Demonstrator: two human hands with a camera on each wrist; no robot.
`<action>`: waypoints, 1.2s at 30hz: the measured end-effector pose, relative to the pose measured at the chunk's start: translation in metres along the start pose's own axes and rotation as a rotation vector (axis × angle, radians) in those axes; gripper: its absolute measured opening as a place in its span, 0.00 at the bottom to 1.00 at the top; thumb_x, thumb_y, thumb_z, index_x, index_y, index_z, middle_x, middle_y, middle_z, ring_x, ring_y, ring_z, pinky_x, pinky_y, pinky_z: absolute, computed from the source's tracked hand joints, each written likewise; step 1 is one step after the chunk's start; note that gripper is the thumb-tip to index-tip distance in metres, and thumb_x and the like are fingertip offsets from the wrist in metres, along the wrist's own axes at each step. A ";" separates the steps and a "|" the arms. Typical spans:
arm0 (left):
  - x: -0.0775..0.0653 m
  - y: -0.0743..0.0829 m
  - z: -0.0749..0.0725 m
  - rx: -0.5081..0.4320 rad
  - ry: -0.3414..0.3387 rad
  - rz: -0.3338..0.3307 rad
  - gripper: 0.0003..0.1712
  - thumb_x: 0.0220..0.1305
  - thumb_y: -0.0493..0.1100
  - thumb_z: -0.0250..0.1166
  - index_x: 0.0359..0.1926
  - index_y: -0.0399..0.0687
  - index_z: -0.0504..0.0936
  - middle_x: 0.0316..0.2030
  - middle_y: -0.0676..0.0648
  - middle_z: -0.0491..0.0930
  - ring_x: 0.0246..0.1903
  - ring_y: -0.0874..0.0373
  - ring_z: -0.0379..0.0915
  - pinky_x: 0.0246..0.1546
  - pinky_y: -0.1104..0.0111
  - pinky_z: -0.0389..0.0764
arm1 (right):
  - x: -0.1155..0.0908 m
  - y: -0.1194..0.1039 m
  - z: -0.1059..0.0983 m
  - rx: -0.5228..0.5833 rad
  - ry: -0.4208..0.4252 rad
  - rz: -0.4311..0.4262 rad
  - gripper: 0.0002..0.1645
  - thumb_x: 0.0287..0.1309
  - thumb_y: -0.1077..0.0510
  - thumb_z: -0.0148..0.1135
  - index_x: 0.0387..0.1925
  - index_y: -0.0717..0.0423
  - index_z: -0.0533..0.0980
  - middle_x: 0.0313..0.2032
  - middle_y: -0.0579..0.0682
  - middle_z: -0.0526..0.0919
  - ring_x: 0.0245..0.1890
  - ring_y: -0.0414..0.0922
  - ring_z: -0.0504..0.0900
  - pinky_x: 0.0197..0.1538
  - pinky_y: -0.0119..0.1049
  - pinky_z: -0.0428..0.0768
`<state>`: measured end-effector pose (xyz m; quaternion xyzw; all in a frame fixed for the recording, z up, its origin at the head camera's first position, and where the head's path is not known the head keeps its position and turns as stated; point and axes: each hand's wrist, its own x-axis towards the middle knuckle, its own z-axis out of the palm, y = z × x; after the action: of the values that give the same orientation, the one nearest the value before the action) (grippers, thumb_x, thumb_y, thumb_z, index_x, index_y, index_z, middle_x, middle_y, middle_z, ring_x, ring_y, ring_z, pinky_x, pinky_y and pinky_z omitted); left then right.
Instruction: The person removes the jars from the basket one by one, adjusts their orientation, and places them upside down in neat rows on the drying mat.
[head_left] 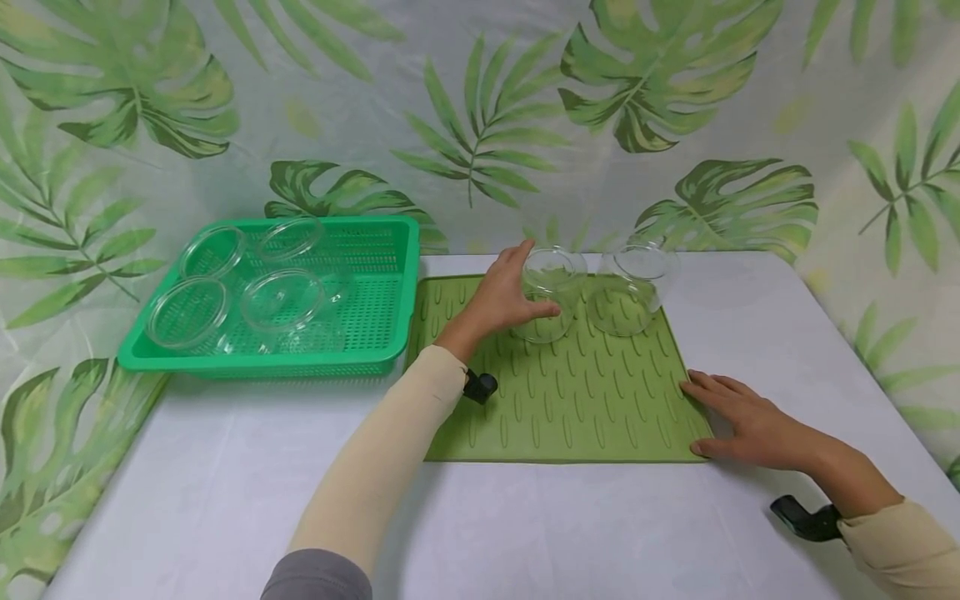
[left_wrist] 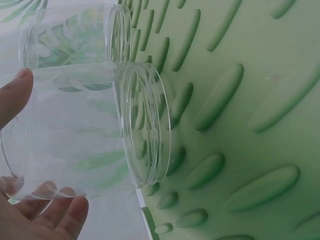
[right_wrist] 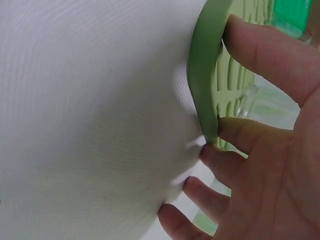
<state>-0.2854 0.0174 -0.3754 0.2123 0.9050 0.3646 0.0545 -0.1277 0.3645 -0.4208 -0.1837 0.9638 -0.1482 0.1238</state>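
Observation:
My left hand [head_left: 504, 292] holds a clear, wide cup [left_wrist: 75, 135] that stands mouth-down on the green ridged drying mat [head_left: 592, 417]. The left wrist view shows my thumb [left_wrist: 15, 95] on one side of it and the fingers [left_wrist: 70, 215] round the other. Just to its right another clear cup [head_left: 626, 304] stands upside down on the mat. My right hand [head_left: 757, 425] rests at the mat's right edge, fingers spread. In the right wrist view, the thumb and a fingertip touch the mat's rim [right_wrist: 202, 75], and other fingertips rest on the white cloth.
A green plastic basket [head_left: 375, 362] stands left of the mat, holding several clear cups [head_left: 281, 304] in its left and middle part. White cloth [head_left: 585, 533] covers the table. A leaf-patterned curtain [head_left: 480, 125] hangs along the back.

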 end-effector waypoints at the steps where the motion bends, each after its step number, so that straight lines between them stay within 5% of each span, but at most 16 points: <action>1: 0.000 -0.001 0.000 -0.006 0.005 0.001 0.62 0.54 0.58 0.75 0.80 0.58 0.44 0.78 0.42 0.49 0.77 0.45 0.48 0.71 0.47 0.64 | 0.000 0.000 0.000 -0.005 0.001 -0.001 0.51 0.53 0.44 0.72 0.70 0.64 0.63 0.71 0.69 0.60 0.69 0.70 0.57 0.59 0.71 0.66; 25: -0.002 -0.005 -0.005 -0.027 -0.026 -0.008 0.63 0.56 0.58 0.73 0.80 0.57 0.40 0.78 0.42 0.45 0.78 0.45 0.45 0.72 0.48 0.62 | 0.001 -0.002 0.000 -0.007 0.018 -0.022 0.50 0.53 0.45 0.72 0.70 0.64 0.63 0.71 0.69 0.61 0.68 0.70 0.58 0.57 0.71 0.67; 30: -0.006 0.001 -0.015 0.021 -0.013 0.003 0.67 0.55 0.61 0.73 0.80 0.53 0.36 0.79 0.41 0.41 0.79 0.46 0.40 0.75 0.50 0.59 | 0.001 -0.002 0.000 -0.021 0.027 -0.031 0.50 0.52 0.45 0.72 0.70 0.65 0.64 0.71 0.70 0.62 0.68 0.71 0.59 0.57 0.71 0.68; 36: -0.018 0.014 -0.037 0.066 0.034 0.036 0.64 0.55 0.60 0.73 0.80 0.51 0.42 0.79 0.43 0.44 0.78 0.45 0.44 0.73 0.49 0.61 | 0.000 -0.002 0.000 -0.011 0.012 -0.016 0.50 0.53 0.45 0.72 0.70 0.65 0.63 0.71 0.70 0.61 0.68 0.71 0.58 0.57 0.71 0.68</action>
<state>-0.2739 -0.0043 -0.3399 0.2238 0.9135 0.3388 0.0255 -0.1272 0.3630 -0.4197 -0.1914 0.9638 -0.1450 0.1158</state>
